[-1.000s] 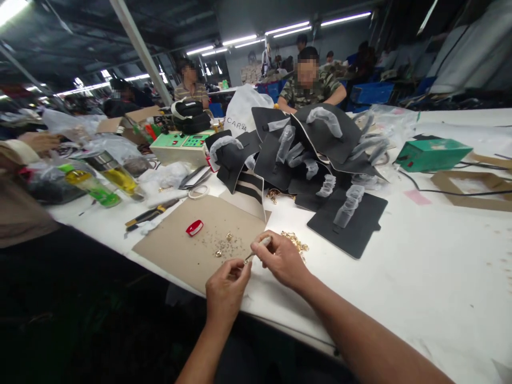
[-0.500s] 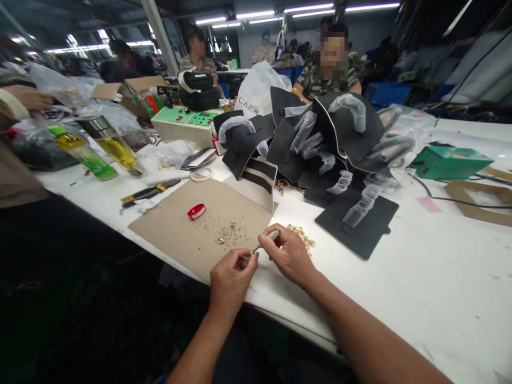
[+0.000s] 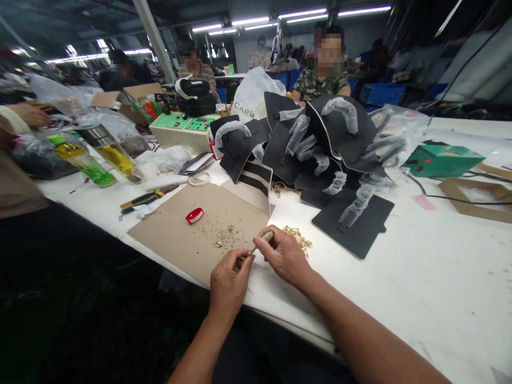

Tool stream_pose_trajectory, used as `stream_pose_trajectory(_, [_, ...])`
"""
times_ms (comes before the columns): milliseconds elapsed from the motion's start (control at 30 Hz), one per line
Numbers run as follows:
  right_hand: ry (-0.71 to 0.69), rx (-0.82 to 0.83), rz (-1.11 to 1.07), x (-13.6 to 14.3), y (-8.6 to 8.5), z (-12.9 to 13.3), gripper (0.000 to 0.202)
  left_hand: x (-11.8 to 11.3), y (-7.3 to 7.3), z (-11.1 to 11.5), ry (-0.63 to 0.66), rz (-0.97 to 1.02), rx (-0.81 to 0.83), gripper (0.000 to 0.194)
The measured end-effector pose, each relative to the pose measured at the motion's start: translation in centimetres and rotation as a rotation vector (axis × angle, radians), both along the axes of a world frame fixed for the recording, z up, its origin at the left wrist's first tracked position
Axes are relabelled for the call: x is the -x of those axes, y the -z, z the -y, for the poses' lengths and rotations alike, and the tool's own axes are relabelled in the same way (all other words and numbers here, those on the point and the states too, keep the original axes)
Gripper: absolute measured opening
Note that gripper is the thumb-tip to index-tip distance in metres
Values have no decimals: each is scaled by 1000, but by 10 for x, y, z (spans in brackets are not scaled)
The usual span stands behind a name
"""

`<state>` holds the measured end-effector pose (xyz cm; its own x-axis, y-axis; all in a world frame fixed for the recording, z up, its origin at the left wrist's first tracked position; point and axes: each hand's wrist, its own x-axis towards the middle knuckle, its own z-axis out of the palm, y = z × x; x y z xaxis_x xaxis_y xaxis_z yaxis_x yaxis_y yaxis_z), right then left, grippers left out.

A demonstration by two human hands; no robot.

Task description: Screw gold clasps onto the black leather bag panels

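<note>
My right hand [image 3: 285, 254] is closed around a small screwdriver [image 3: 268, 235] with a stubby pale handle. Its thin metal shaft points down and left towards the fingertips of my left hand [image 3: 229, 280]. Those fingers pinch a small gold metal fitting [image 3: 250, 253], mostly hidden, and the shaft's tip meets it. Behind my right hand lies a pile of gold fittings [image 3: 298, 238] on the white table. On the brown board [image 3: 168, 226] beyond my left hand are two loose gold fittings [image 3: 218, 244], scattered tiny bits [image 3: 227, 234] and a red and white roll [image 3: 194, 215].
Black bag panels with wrapped handles [image 3: 352, 224] are heaped ahead. To the left are yellow-handled pliers [image 3: 149, 198], a white ring [image 3: 199, 179], bottles [image 3: 116, 152] and a green-topped control box [image 3: 182, 128]. A green box [image 3: 444, 160] stands right. Co-workers sit across the table.
The whole view has shifted slightly, so things appear a little further left. Both hands keep their hold, and the screwdriver stays against the fitting.
</note>
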<state>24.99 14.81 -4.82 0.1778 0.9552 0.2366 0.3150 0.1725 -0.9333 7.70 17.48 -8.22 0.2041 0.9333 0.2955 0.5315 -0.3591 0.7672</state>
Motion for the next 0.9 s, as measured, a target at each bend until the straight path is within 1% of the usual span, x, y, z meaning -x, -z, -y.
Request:
stream_pose_trajectory(100, [-55, -19, 66, -5, -5, 1, 16, 4, -3, -1, 51, -35, -21, 16])
stream_pose_trajectory(233, [-110, -49, 128, -14, -14, 4, 15, 10, -14, -4, 225, -180, -170, 18])
stream_pose_trajectory(300, [-111, -31, 96, -17, -17, 6, 16, 11, -22, -7, 292, -264, -249, 20])
stream_pose_trajectory(333, [-97, -9, 50, -19, -19, 6, 17, 12, -26, -9, 303, -302, -278, 21])
stream_pose_trajectory(367, [-71, 18, -16, -21, -20, 6, 18, 12, -30, -11, 295, -336, -295, 22])
stream_pose_trajectory(433, [13, 51, -187, -26, -22, 5, 21, 14, -36, -18, 235, -394, -277, 23])
stream_pose_trajectory(533, [161, 11, -488, -36, -22, -2, 22, 20, -42, -30, 98, -475, -165, 20])
stream_pose_trajectory(600, [225, -33, -664, -44, -20, -7, 25, 27, -42, -37, 13, -565, -75, 20])
stream_pose_trajectory(667, [256, -62, -766, -51, -19, -11, 29, 32, -41, -41, -59, -654, -28, 25])
stream_pose_trajectory(733, [273, -79, -799, -56, -19, -13, 30, 32, -38, -40, -111, -681, -75, 32])
stream_pose_trajectory(800, [277, -90, -801, -58, -19, -13, 30, 24, -33, -31, -107, -624, -188, 35])
stream_pose_trajectory(833, [275, -93, -800, -58, -20, -13, 30, 16, -30, -24, -67, -581, -244, 32])
stream_pose_trajectory(900, [272, -94, -792, -56, -20, -13, 29, -5, -23, -8, 77, -519, -302, 23])
